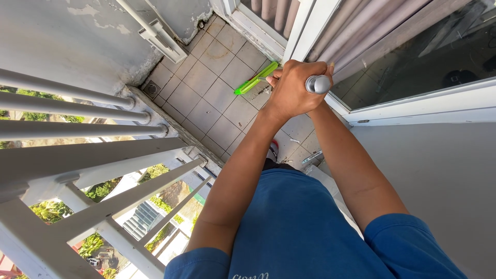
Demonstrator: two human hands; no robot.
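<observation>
I am looking straight down over a blue shirt (299, 227) at both of my arms reaching out over a tiled balcony floor (206, 98). My left hand (292, 90) is wrapped in a closed fist round the top of a silver broom handle (318, 84), whose rounded end pokes out on the right side of the fist. My right hand (323, 70) sits behind the left one and is mostly hidden; I can see only a fingertip or two at the far edge, so I cannot tell how tightly it grips, though it lies against the same handle. Far below the hands, the bright green broom head (257, 78) rests on the floor tiles, just beside the white frame of a sliding glass door (413, 46), with small bits of dirt scattered around it. A floor drain (151, 89) sits in the far left corner of the floor, well apart from the broom head. On the left runs a white metal railing (93, 170), with treetops and roofs visible through its bars. A plain grey wall (444, 175) fills the near right.
</observation>
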